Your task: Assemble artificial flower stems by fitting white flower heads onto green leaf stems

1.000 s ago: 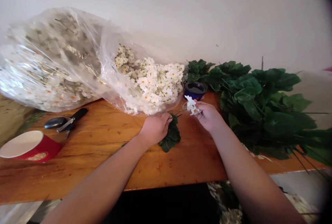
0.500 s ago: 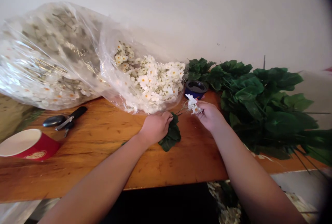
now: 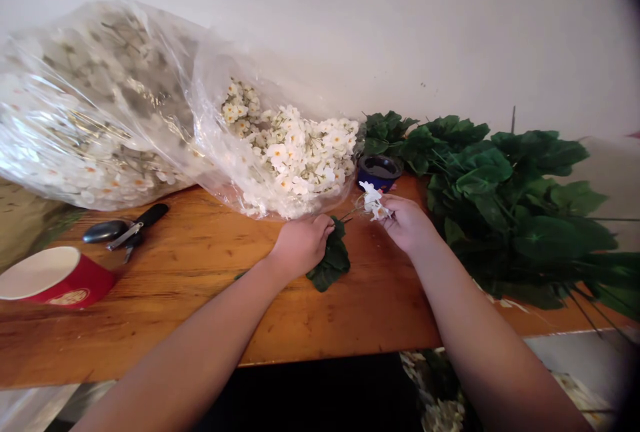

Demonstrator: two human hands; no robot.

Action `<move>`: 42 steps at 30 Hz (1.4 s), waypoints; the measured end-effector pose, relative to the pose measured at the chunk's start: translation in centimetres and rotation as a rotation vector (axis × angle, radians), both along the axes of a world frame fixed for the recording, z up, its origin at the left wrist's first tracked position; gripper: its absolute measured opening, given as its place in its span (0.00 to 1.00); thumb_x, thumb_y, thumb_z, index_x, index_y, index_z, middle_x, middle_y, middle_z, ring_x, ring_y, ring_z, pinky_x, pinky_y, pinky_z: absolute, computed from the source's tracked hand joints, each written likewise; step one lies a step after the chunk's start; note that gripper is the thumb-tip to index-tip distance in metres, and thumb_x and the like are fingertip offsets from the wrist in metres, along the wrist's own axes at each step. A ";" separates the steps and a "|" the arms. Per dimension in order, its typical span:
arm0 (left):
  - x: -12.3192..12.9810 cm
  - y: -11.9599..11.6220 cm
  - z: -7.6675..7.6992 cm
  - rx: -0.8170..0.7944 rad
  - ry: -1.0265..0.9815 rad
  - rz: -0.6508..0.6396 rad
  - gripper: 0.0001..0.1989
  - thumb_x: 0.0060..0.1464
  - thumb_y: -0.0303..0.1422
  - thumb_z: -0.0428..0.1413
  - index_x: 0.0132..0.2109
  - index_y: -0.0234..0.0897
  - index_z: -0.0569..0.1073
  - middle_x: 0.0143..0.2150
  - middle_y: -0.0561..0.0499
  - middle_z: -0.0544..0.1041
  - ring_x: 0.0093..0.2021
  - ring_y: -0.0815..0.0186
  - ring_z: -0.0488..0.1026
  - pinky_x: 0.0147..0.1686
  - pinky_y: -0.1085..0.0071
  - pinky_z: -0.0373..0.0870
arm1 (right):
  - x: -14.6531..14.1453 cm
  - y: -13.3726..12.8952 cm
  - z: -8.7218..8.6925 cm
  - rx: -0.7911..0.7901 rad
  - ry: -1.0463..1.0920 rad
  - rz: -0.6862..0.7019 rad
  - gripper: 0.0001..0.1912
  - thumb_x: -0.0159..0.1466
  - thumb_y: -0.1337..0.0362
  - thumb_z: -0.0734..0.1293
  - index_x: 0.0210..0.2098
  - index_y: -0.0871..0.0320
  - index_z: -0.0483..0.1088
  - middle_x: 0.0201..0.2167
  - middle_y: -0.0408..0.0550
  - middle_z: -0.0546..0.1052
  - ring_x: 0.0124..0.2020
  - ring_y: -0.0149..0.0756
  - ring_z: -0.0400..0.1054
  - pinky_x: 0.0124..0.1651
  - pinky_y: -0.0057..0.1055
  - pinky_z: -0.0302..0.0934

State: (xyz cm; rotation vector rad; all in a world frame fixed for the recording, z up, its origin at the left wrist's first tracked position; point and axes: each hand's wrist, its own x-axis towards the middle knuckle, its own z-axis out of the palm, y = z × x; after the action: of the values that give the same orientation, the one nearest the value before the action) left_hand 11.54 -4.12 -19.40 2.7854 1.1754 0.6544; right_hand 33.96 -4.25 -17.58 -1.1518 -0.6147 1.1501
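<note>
My left hand [image 3: 300, 245] is closed around the stem of a green leaf sprig [image 3: 332, 264], whose leaves hang beside the fingers over the table. The bare tip of the stem pokes out to the right. In my right hand [image 3: 406, 220] a small white flower sprig [image 3: 374, 203] is pinched, its thin stem pointing left towards the leaf stem. Whether the two stems touch I cannot tell. Just behind the right hand stands a dark blue tape roll or round dish [image 3: 379, 172], partly hidden by the flowers.
A clear plastic bag [image 3: 115, 105] full of white flowers [image 3: 295, 152] spills open at the back left. Green leaves [image 3: 500, 205] are heaped on the right. Keys with a black fob [image 3: 133, 231] and a red paper cup [image 3: 75, 279] stand left on the wooden table [image 3: 200, 299].
The whole view has shifted very slightly. Both hands keep their holds in nearly the same place.
</note>
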 end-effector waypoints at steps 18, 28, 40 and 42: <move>-0.4 0.2 0.4 0.008 -0.002 -0.018 0.13 0.65 0.34 0.42 0.45 0.37 0.70 0.36 0.47 0.76 0.37 0.63 0.72 0.35 0.68 0.67 | 0.3 -1.2 0.6 0.141 -0.105 0.449 0.22 0.52 0.47 0.73 0.39 0.56 0.76 0.36 0.46 0.77 0.33 0.32 0.68 0.33 0.25 0.63; -1.4 0.5 2.2 0.035 0.061 -0.133 0.11 0.62 0.32 0.46 0.38 0.37 0.72 0.31 0.47 0.74 0.37 0.61 0.72 0.40 0.64 0.67 | -0.9 -1.0 -0.4 0.082 -0.510 0.367 0.20 0.49 0.51 0.76 0.31 0.60 0.73 0.23 0.44 0.75 0.21 0.30 0.66 0.25 0.28 0.62; -0.7 1.0 -0.4 -0.132 -0.101 -0.043 0.10 0.63 0.33 0.46 0.36 0.37 0.69 0.29 0.50 0.74 0.31 0.64 0.71 0.32 0.70 0.65 | -3.1 -0.6 -2.2 0.053 -0.539 0.248 0.17 0.49 0.52 0.74 0.25 0.60 0.71 0.19 0.44 0.73 0.18 0.29 0.64 0.20 0.25 0.57; -0.6 1.0 -0.6 -0.130 -0.113 -0.039 0.09 0.63 0.32 0.46 0.36 0.37 0.69 0.29 0.50 0.74 0.31 0.64 0.71 0.32 0.69 0.64 | -3.4 -0.7 -2.3 0.050 -0.552 0.225 0.16 0.49 0.54 0.74 0.25 0.59 0.70 0.18 0.43 0.72 0.17 0.28 0.63 0.19 0.24 0.55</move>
State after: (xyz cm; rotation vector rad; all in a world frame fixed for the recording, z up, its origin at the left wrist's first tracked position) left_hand 10.89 -3.09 -19.98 2.6205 1.0980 0.6958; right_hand 30.53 -4.93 -19.91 -1.3914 -1.2142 0.9912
